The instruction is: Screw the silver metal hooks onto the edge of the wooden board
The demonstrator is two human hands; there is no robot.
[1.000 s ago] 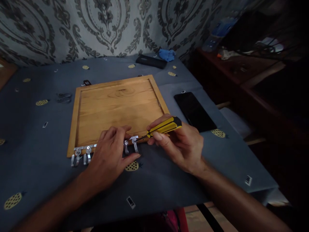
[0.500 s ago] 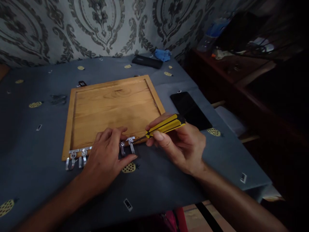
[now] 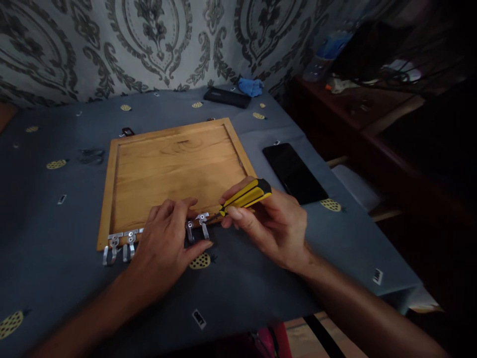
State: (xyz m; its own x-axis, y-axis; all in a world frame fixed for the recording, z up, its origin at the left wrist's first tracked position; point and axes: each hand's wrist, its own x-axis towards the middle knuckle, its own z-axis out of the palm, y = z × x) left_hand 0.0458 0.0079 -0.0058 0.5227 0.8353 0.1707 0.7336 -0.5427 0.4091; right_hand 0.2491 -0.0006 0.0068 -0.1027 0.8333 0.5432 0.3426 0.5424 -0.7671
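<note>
My right hand [image 3: 278, 226] is closed around a yellow and black screwdriver [image 3: 246, 195]. Its thin shaft slants down to the left, with the tip at the rightmost silver coat hook [image 3: 203, 224]. My left hand [image 3: 164, 238] lies over the front edge of a framed wooden board [image 3: 171, 169], its thumb stretched out below the hooks and apart from the bent fingers. Beneath that hand, part of the row of hooks is hidden. Two more hooks [image 3: 130, 243] show to its left, and another [image 3: 190, 231] stands between thumb and fingers. Screws show in the hooks.
A black phone or tablet [image 3: 294, 173] lies to the right of the board. Behind are a dark case [image 3: 227, 97] and a blue cloth [image 3: 250, 87]. Small dark metal pieces [image 3: 91, 155] lie at left. A brown cabinet [image 3: 335, 104] with a bottle stands at right.
My right hand and the screwdriver have shifted slightly to the left, and the handle has turned a little. My left hand stays in place on the board.
</note>
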